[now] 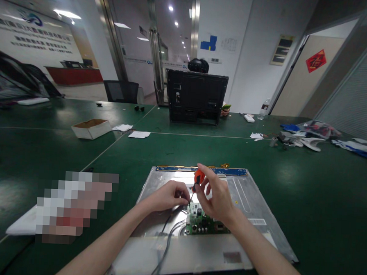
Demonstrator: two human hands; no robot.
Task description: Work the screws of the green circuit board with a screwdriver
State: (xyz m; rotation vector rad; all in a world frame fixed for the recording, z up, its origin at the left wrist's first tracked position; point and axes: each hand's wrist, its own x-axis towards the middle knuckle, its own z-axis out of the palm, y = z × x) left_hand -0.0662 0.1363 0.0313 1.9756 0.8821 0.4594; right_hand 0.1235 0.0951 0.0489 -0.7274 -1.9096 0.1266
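A flat metal display panel (248, 198) lies on the green table in front of me, a blue circuit strip (237, 172) along its far edge. On its middle sits a green circuit board (197, 226). My right hand (219, 194) grips a screwdriver (199, 177) with an orange and black handle; its thin shaft slants down to the board's far left corner. There my left hand (171, 196) is closed, thumb and fingertips pinched beside the screwdriver's tip. What those fingertips hold is too small to make out. Dark cables (167, 247) run from the board's left side toward me.
Across the table a black monitor housing (196, 95) stands upright, a person partly hidden behind it. An open white box (91, 129) and papers lie to the left. A bottle (264, 109), gloves and bagged items lie at the right. A blurred-out object (22, 223) is near left.
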